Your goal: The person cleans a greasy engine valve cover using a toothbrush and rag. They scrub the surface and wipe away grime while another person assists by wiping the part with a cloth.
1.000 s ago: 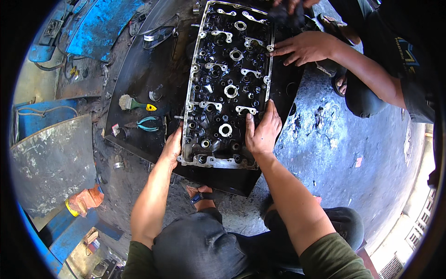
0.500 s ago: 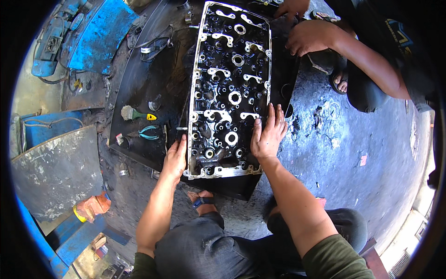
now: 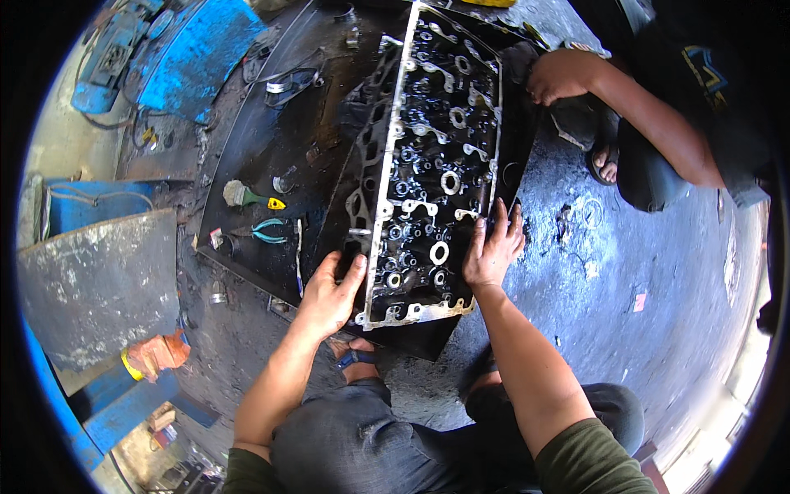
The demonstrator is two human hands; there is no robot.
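An oily engine cylinder head (image 3: 451,156) lies lengthwise in front of me, its pale metal rim framing dark, wet bores and bolt seats. It is tilted, left side raised, so its ported left face shows. My left hand (image 3: 327,298) grips the near left corner, thumb up along that face; the undersides of its fingers are hidden. On the opposite long edge, my right hand (image 3: 492,253) holds the near right side, fingers pointing away from me. A black metal tray (image 3: 251,152) lies beneath the cylinder head.
In the tray at left are a green-handled brush (image 3: 247,196), teal-handled pliers (image 3: 268,231) and a looped strap (image 3: 284,86). A co-worker's hand (image 3: 564,76) is beside the far right edge. Blue machinery (image 3: 193,62) stands at far left; an orange-brown cloth (image 3: 158,354) lies lower left.
The cylinder head has rolled onto its right side, its left side lifting, and sits further right in view. My left hand has shifted round its left face. One co-worker's hand has drawn back.
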